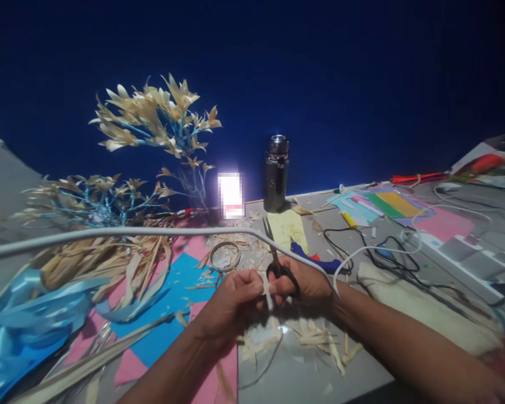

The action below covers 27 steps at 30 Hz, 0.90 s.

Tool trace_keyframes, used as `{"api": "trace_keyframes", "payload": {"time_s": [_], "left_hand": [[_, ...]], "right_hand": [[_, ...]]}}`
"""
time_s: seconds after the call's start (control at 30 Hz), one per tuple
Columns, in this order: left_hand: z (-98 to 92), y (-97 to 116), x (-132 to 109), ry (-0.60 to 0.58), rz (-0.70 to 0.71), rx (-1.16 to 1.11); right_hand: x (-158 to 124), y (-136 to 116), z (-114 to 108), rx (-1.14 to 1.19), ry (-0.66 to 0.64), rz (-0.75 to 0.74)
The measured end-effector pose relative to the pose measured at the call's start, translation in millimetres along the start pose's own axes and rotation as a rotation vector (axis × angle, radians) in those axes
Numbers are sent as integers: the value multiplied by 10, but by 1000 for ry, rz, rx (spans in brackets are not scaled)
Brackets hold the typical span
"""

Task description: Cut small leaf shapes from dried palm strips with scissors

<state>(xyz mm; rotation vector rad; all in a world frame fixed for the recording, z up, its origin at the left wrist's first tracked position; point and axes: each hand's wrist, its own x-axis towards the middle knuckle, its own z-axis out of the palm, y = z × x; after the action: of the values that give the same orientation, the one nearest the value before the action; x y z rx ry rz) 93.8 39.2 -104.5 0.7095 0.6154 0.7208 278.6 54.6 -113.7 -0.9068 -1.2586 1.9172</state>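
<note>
My left hand [242, 292] is closed, thumb and fingertips pinching a small pale strip [270, 300] that looks like dried husk. My right hand [313, 283] meets it from the other side, its fingertips on the same strip. Black-handled scissors [272, 244] hang on the right hand's fingers, blades pointing up and away. Husk scraps [315, 331] lie scattered on the table under both hands. A roll of tape or ring [225, 256] rests just beyond the left hand. Behind the right hand lies a blue glue gun [326, 265], partly covered by a white cable.
A white cable [185, 231] crosses in front of the view, over the right wrist. A dark flask [276, 177] stands at the back beside a glowing, blurred light. Husk flowers on blue stems [155, 120] rise at left, above blue ribbon [29, 314]. A power strip [463, 264] lies right.
</note>
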Motion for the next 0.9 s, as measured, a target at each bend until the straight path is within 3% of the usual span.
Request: {"api": "trace_keyframes", "payload": {"time_s": [0.1,0.23,0.4,0.5,0.6,0.77,0.9], "left_hand": [[-30,103,-12,-4,43,-110],[-77,230,-14,158,209,-310],[-8,-17,38,139,141,-71],[35,-135,56,222,189,-37],[47,-115,42,302,214,-35],[69,-50,4,323,255,14],[72,-69,-7,367,293,125]], "right_hand": [[4,8,-15,37,7,-17],[17,16,5,180,132,-78],[39,57,96,218,161,-148],[38,83,145,188,145,-168],[29,91,169,129,148,-141],[18,72,156,91,150,-81],[5,42,147,-94,170,-114]]}}
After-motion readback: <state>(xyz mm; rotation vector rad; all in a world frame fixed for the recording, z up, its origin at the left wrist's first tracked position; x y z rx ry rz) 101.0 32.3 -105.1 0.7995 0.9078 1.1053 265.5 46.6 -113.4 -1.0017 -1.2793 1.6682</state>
